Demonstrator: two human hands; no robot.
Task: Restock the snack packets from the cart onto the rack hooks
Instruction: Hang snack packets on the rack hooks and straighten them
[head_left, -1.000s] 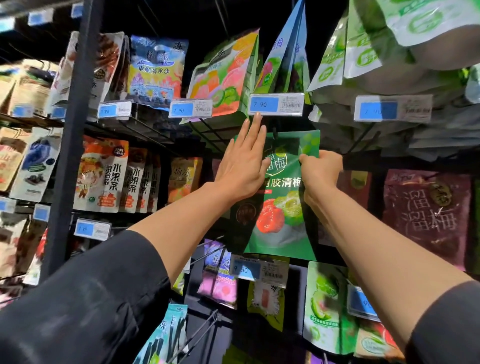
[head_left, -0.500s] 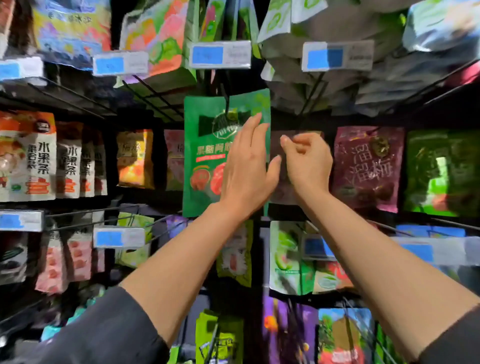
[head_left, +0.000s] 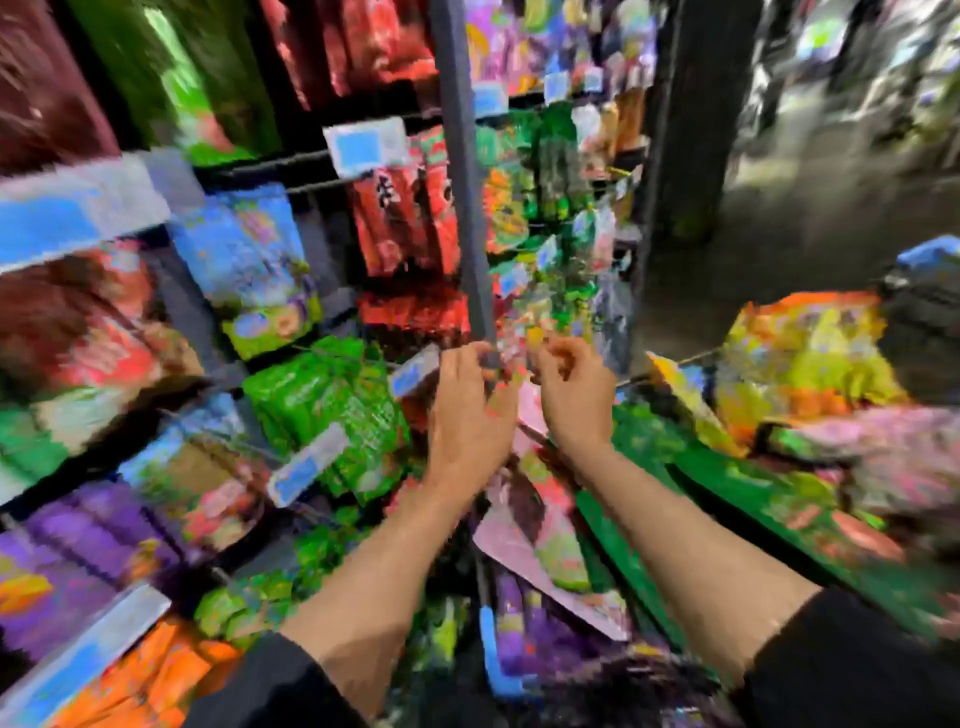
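I am turning toward the cart's packets (head_left: 810, 358), left hand (head_left: 470, 415) and right hand (head_left: 574, 395) loosely curled, seemingly holding nothing; blur is hiding which packet I might fumble.

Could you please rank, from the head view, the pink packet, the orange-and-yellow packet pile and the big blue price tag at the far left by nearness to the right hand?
From the right hand:
1. Pink packet, just below, between the forearms.
2. Orange-and-yellow packet pile, off to the right.
3. Big blue price tag, far left on the rack.
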